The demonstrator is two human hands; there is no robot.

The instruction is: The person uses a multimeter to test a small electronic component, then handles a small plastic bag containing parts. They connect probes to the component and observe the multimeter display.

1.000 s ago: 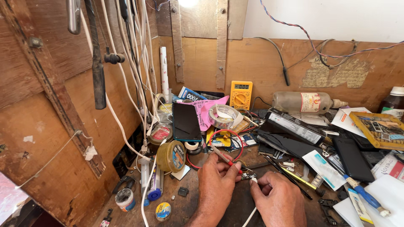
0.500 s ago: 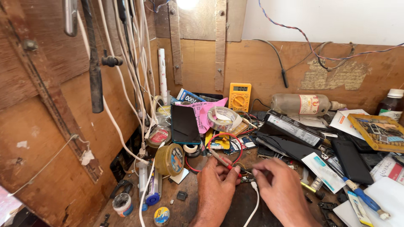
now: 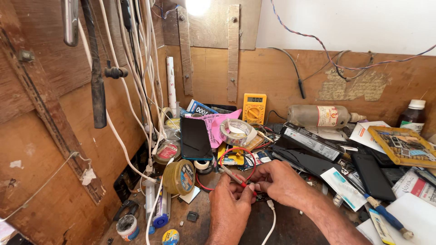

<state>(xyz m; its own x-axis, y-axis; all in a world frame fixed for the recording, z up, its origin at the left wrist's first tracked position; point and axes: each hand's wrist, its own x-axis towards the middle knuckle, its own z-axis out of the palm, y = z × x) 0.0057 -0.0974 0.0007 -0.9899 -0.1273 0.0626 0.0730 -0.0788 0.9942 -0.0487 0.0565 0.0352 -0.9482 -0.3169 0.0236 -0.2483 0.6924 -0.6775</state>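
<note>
1. The left hand point(image 3: 229, 204) pinches a red-tipped probe point(image 3: 232, 176) between thumb and fingers, its grip closed on the shaft, the tip angled down toward a small dark part point(image 3: 260, 196) on the worktop point(image 3: 290, 227).
2. The right hand point(image 3: 281, 181) has shifted inward over the last second: it now lies curled close against the left, fingertips meeting over the small part. Its grip is closed, but what it pinches is hidden.
3. The hands have drawn together, so the work looks to have passed from reaching to contact at that part.
4. A red lead point(image 3: 240, 156) loops from the probe back toward the yellow multimeter point(image 3: 254, 108) standing against the wall.
5. A white cable point(image 3: 271, 222) runs off the part toward the near edge.
6. A dark phone point(image 3: 195, 138) and a tape roll point(image 3: 180, 177) sit just left of the hands.
</note>
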